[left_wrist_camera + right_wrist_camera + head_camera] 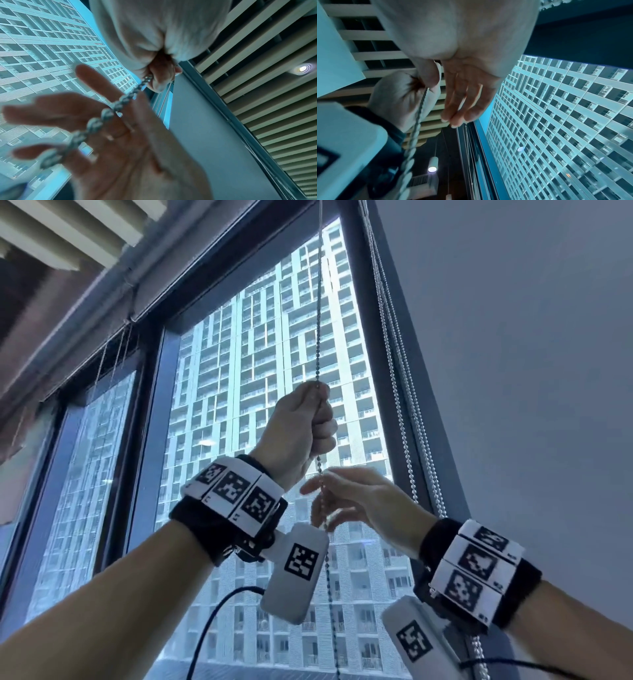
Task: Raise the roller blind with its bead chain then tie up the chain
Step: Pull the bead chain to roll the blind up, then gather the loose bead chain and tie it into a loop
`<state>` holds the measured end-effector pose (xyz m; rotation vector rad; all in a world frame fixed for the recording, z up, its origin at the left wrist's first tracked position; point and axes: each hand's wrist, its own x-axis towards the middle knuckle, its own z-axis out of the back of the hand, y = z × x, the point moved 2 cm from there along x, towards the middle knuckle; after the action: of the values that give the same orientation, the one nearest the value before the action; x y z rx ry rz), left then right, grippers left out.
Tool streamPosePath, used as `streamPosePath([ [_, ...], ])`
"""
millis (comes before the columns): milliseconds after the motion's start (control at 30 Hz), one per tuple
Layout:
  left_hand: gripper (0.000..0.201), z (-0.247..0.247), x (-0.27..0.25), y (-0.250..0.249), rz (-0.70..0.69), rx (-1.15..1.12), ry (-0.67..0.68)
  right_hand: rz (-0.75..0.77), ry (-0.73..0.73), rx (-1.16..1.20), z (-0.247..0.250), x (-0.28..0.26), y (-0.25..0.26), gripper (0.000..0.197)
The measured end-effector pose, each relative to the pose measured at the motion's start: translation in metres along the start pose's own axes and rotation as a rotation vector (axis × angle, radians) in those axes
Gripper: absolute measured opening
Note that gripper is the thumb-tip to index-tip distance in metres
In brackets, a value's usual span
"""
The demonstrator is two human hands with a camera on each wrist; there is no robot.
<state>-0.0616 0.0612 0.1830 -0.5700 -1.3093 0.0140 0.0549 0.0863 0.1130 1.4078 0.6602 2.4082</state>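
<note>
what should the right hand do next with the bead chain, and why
Probably close the right hand on the bead chain just under the left hand. The left hand grips the taut strand in a fist, while the right hand's fingers are spread open beside the chain below it, holding nothing. Gripping there would let the pull carry on hand over hand.

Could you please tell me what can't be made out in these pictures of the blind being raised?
- Roller blind: head view's top edge cuts it off; height unknown.
- Bead chain: lower end cut off below; the stretch inside the left hand is hidden.
- Right hand: motion-blurred in the left wrist view; chain contact unclear.
</note>
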Motion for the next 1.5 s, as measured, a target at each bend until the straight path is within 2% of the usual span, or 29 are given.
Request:
streamPosePath([
  [200, 0.028, 0.008, 0.000, 0.012, 0.029, 0.061, -0.045, 0.249, -0.551, -0.298, 0.032, 0.011, 0.032, 0.023],
  [300, 0.029, 0.007, 0.002, 0.014, 0.030, 0.023, -0.043, 0.340, -0.736, -0.354, 0.041, 0.014, 0.048, 0.024],
  [367, 0.029, 0.005, 0.003, 0.014, 0.024, 0.011, -0.037, 0.332, -0.837, -0.395, 0.046, 0.017, 0.051, 0.032],
  [433, 0.029, 0.005, 0.004, 0.015, 0.024, -0.001, -0.032, 0.256, -0.893, -0.453, 0.051, 0.020, 0.050, 0.043],
  [600, 0.029, 0.005, 0.005, 0.017, 0.020, 0.009, -0.008, -0.041, -0.820, -0.521, 0.055, 0.024, 0.038, 0.057],
  [733, 0.029, 0.005, 0.007, 0.021, 0.019, 0.024, -0.020, -0.036, -0.828, -0.389, 0.055, 0.028, 0.033, 0.051],
  [833, 0.029, 0.003, 0.006, 0.025, 0.038, 0.080, -0.028, -0.030, -0.684, -0.208, 0.047, 0.034, 0.035, 0.039],
  [867, 0.029, 0.002, 0.004, 0.026, 0.031, 0.186, -0.022, -0.041, -0.599, -0.151, 0.043, 0.036, 0.035, 0.032],
  [933, 0.024, 0.001, 0.002, 0.026, -0.031, 0.566, 0.001, -0.079, -0.456, -0.037, 0.032, 0.040, 0.036, 0.025],
  [1000, 0.017, 0.005, 0.001, 0.028, -0.098, 0.873, -0.010, -0.121, -0.427, -0.046, 0.025, 0.043, 0.036, 0.027],
  [1067, 0.039, 0.012, 0.000, 0.030, -0.108, 1.009, -0.147, -0.162, -0.440, -0.135, 0.023, 0.044, 0.035, 0.026],
  [1133, 0.061, 0.015, -0.003, 0.025, -0.217, 1.004, -0.238, -0.180, -0.385, -0.197, 0.018, 0.043, 0.033, 0.021],
  [1200, 0.072, 0.010, -0.009, 0.015, -0.431, 1.037, -0.120, -0.147, -0.314, -0.209, 0.012, 0.037, 0.033, 0.020],
  [1300, 0.063, -0.006, -0.017, 0.005, -0.616, 1.167, 0.241, -0.128, -0.204, -0.168, 0.003, 0.025, 0.034, 0.034],
  [1400, 0.047, -0.018, -0.029, 0.015, -0.625, 1.163, 0.508, -0.191, -0.089, -0.227, 0.000, 0.005, 0.026, 0.037],
  [1500, 0.034, -0.028, -0.051, 0.035, -0.528, 1.143, 0.683, -0.306, -0.044, -0.240, -0.002, -0.026, 0.003, 0.039],
])
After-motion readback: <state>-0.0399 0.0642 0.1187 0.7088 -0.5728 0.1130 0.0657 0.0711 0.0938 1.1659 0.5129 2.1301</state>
